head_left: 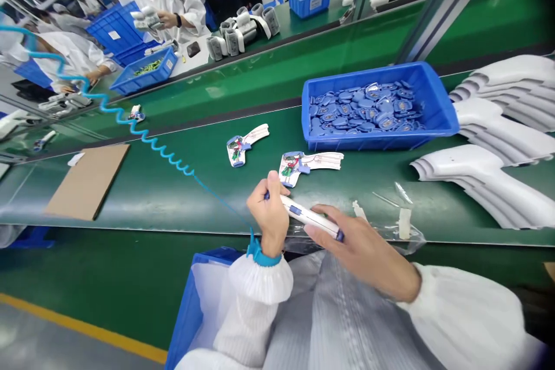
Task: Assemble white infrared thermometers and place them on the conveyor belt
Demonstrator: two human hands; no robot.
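My left hand (269,214) is closed round the head end of a white handheld device shell (307,217) with a blue button. My right hand (359,245) grips the shell's handle end from below and the right. Both hands hold it just above the near edge of the green conveyor belt (173,191). A blue wrist strap (260,254) with a coiled blue cord (143,136) is on my left wrist. Two open half shells with wiring lie on the belt, one (309,164) just beyond my hands, the other (243,143) further left.
A blue bin (437,105) of small blue parts stands at the back right, with stacks of white housings (485,182) to its right. A cardboard sheet (89,179) lies at the left. A blue crate with a plastic liner (203,300) sits below me. People in white coats work across the line.
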